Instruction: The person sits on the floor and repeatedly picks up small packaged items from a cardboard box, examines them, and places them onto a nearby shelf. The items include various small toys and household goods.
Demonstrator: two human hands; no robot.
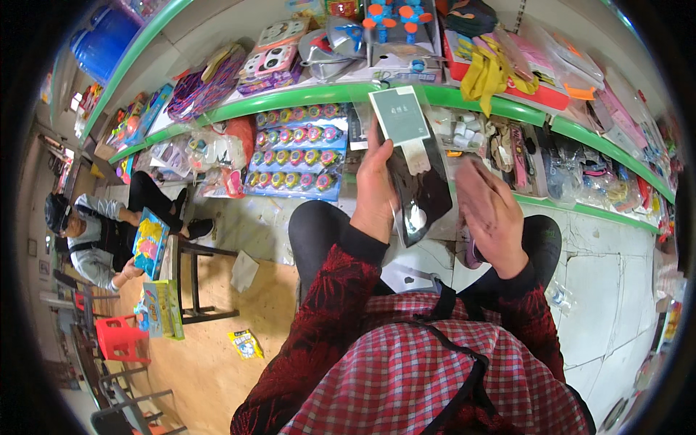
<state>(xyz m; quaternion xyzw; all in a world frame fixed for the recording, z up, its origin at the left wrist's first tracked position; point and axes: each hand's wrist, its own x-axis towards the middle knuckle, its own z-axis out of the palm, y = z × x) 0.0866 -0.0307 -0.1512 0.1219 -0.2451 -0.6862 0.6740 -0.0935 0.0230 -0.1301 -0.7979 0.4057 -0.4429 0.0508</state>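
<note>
My left hand [375, 190] grips a clear plastic packet with a dark, glossy item [421, 190] inside. A grey-green card with a pale border [400, 115] bearing writing covers its upper part, and a white tab hangs below the card. To the right, my right hand [497, 228] holds a dull mauve-brown cloth [472, 187] bunched against the fingers, a little apart from the packet. Both hands are in front of a shelf with a green edge [304, 92]. Just left of the packet, sheets of colourful toy watches [296, 147] stand below that edge.
Packaged goods crowd the shelves, including panda-faced boxes [272, 60] and yellow fabric straps [484, 68]. My knees are bent near white floor tiles [603, 293]. At left, a seated person [98, 234] holds a blue toy package [149, 244] beside a dark-legged bench [193, 283] and red stool [117, 337].
</note>
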